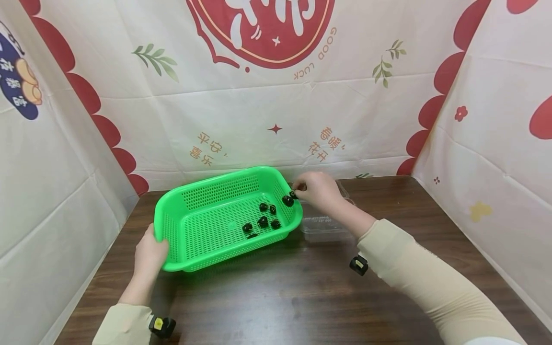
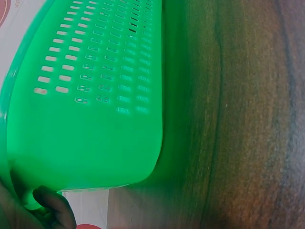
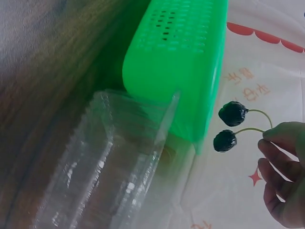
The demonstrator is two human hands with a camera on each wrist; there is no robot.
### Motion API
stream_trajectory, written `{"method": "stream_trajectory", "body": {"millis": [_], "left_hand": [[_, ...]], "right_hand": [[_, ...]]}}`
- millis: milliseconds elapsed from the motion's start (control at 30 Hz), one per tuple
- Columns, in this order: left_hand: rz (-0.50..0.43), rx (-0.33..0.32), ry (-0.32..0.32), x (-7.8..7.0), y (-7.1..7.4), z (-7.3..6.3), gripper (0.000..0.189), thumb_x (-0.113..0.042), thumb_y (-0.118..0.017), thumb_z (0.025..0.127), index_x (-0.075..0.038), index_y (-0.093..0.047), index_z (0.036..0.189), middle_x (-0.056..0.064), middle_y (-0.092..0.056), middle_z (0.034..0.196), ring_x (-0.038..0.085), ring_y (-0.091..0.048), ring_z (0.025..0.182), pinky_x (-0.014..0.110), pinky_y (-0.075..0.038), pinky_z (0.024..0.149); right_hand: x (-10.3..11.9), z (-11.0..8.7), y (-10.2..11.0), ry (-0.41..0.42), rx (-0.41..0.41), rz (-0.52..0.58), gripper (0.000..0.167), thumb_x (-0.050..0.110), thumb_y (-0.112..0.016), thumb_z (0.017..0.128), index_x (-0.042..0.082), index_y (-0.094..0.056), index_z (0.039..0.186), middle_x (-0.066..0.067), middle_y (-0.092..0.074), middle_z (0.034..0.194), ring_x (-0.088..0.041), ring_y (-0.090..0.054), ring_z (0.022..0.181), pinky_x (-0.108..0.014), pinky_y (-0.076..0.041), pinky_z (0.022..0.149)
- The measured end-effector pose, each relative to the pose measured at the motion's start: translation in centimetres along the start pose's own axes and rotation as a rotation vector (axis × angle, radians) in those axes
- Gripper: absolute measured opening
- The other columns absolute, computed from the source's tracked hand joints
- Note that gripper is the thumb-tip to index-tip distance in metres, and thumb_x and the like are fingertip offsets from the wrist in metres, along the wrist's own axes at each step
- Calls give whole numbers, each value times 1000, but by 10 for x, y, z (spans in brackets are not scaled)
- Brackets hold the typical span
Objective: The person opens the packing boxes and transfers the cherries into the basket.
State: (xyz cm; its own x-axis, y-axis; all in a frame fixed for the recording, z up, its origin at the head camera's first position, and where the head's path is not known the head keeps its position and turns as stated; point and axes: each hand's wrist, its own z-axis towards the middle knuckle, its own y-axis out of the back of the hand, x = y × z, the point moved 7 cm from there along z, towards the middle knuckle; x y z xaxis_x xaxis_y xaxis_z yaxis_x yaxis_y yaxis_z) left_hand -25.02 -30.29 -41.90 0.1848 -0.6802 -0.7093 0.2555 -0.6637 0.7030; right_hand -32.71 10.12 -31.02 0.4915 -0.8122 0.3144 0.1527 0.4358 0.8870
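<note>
A pair of dark cherries (image 3: 232,113) hangs by thin joined stems from my right hand (image 1: 319,191), pinched between thumb and fingertips. In the head view the cherries overlap the right rim of a green perforated basket (image 1: 215,230). Several more dark cherries (image 1: 263,221) lie in the right part of that basket. My left hand (image 1: 151,254) grips the basket's left end at the rim; in the left wrist view only part of the hand (image 2: 55,205) shows, at the lower corner.
A clear plastic container (image 1: 321,225) with its lid raised stands right of the basket, partly hidden under my right forearm. The brown wooden table (image 1: 276,297) ends against a printed white cloth (image 1: 258,110) at the back and sides.
</note>
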Motion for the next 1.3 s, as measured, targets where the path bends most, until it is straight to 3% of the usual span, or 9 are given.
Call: {"method": "stream_trajectory", "body": {"millis": [333, 767, 1100, 1300], "left_hand": [[-2, -2, 4, 1, 0, 1, 52, -4, -42, 91, 5, -35, 142, 32, -54, 118, 45, -56, 100, 56, -45, 80], [3, -21, -6, 0, 2, -1, 49, -4, -41, 90, 4, -38, 139, 31, -55, 117, 45, -56, 99, 57, -44, 80], [-6, -21, -4, 0, 2, -2, 50, -4, -42, 91, 4, -38, 139, 31, -56, 116, 45, -57, 99, 57, -45, 80], [-1, -29, -9, -2, 3, -2, 48, -4, -41, 90, 4, -40, 137, 31, -56, 117, 45, -56, 100, 57, -44, 81]], "right_hand": [[13, 5, -14, 45, -67, 19, 8, 9, -71, 85, 12, -76, 89, 2, -71, 85, -13, -64, 75, -30, -51, 67], [26, 12, -40, 22, -62, 55, 9, 12, -71, 88, 15, -77, 93, 3, -71, 92, -15, -65, 82, -32, -51, 68], [40, 11, -55, 59, -179, 58, 8, 12, -72, 86, 16, -77, 91, 3, -72, 93, -16, -65, 80, -32, -51, 67], [46, 13, -64, 37, -161, 75, 9, 12, -71, 87, 16, -77, 93, 3, -71, 94, -18, -66, 87, -34, -52, 70]]}}
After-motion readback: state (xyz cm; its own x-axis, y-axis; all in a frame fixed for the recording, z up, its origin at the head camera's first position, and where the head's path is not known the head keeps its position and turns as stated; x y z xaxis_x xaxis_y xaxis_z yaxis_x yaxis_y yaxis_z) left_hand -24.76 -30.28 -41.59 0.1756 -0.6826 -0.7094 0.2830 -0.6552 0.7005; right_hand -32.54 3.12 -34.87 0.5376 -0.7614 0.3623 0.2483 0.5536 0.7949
